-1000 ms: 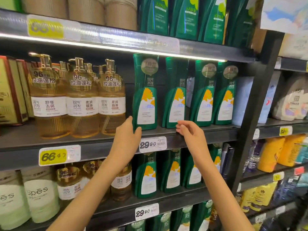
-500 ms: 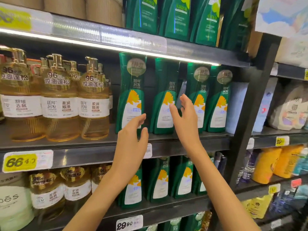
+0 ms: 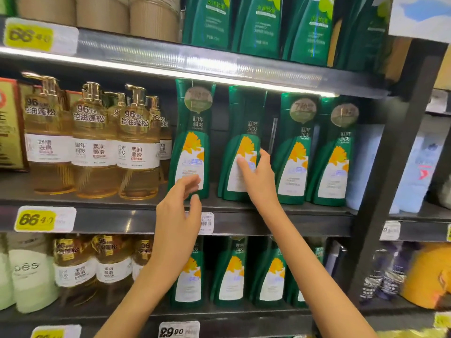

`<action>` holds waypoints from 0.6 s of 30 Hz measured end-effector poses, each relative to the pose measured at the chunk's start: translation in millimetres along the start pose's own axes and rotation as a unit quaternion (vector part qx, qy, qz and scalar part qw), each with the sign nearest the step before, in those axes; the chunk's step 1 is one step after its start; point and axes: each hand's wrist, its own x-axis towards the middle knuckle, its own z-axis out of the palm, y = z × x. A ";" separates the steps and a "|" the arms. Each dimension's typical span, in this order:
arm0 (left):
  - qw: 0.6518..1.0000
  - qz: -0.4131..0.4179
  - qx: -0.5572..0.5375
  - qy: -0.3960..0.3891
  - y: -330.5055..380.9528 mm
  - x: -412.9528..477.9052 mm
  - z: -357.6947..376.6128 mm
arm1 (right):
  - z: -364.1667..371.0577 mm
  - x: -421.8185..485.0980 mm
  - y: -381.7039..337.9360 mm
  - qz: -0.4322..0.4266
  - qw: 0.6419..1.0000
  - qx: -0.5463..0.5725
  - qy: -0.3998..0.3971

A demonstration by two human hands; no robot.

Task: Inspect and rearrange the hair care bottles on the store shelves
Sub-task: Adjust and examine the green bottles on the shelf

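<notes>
Several green shampoo bottles with yellow flower labels stand in a row on the middle shelf (image 3: 244, 223). My left hand (image 3: 178, 215) reaches up at the base of the leftmost green bottle (image 3: 192, 132), fingers spread and just short of it or barely touching. My right hand (image 3: 258, 179) lies against the front and right side of the second green bottle (image 3: 244, 118), fingertips on its white label. Whether that hand has closed around the bottle is unclear. Two more green bottles (image 3: 295, 147) stand to the right.
Amber pump bottles (image 3: 92, 142) with gold tops crowd the middle shelf's left side. More green bottles fill the shelf above (image 3: 258, 25) and below (image 3: 231, 272). A dark upright post (image 3: 395, 167) bounds the bay on the right. Price tags (image 3: 44, 219) line the shelf edges.
Both hands have risen from the shelf edge to the green bottles. The right hand moved onto the second bottle's label; the left came up to the first bottle's base.
</notes>
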 end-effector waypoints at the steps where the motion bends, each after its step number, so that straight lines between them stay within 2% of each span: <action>1: 1.000 -0.005 0.003 0.003 0.2 -3.2 0.3 | 0.6 -0.5 -0.8 -0.003 1.000 0.011 0.001; 6: 0.999 -0.023 0.020 0.009 4.4 -27.2 -2.9 | -0.3 -5.7 -8.2 -0.009 0.999 0.048 0.011; 13: 0.999 -0.036 0.010 -0.010 22.1 -56.1 -9.9 | -29.2 -35.0 -23.4 0.008 0.994 0.109 -0.025; 15: 0.996 -0.077 -0.021 -0.035 28.9 -61.1 -6.9 | -39.7 -54.6 -25.7 0.026 0.987 0.150 -0.048; 18: 0.979 -0.141 -0.087 -0.119 36.2 -72.5 -0.8 | -49.1 -91.0 -16.4 0.040 0.974 0.208 -0.074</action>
